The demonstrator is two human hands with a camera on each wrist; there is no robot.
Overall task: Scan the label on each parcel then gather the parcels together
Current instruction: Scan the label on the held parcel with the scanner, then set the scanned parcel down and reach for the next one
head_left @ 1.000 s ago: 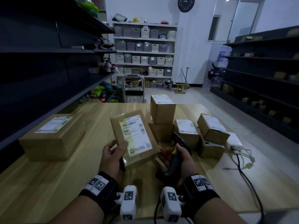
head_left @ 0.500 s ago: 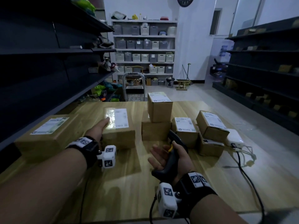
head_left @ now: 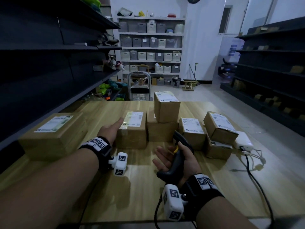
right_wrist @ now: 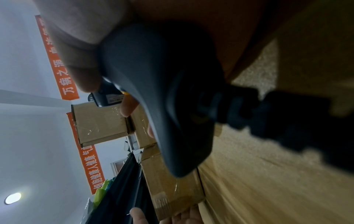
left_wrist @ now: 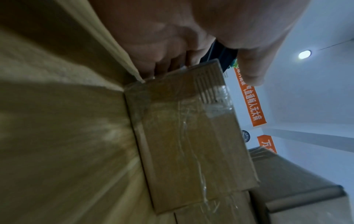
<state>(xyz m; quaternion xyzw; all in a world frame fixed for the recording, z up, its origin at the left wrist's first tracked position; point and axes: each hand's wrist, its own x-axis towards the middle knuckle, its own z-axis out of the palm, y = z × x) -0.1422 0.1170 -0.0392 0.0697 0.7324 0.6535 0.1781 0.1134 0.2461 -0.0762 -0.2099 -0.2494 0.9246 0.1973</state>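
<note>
A flat brown parcel (head_left: 132, 129) with a white label lies on the wooden table (head_left: 115, 187), its right side against a stack of two boxes (head_left: 165, 109). My left hand (head_left: 118, 123) is stretched out with straight fingers along the parcel's left side; in the left wrist view the fingers (left_wrist: 168, 63) touch the far edge of the taped parcel (left_wrist: 187, 136) and the thumb sticks out. My right hand (head_left: 171, 148) lies palm up nearer to me, thumb round the handle of a black scanner (head_left: 179, 156) (right_wrist: 162, 91). A big labelled parcel (head_left: 52, 134) sits apart at the left.
Right of the stack stand a small labelled box (head_left: 192, 131) and a tilted box (head_left: 219, 126) on top of another (head_left: 217, 149). A white device (head_left: 242, 142) with cables lies at the right. Dark shelving runs along both sides, and a cart (head_left: 140, 91) stands beyond the table.
One second ago my left hand held the flat parcel up in front of the scanner. It has since laid it on the table and slid it against the stack. The right hand hardly moved.
</note>
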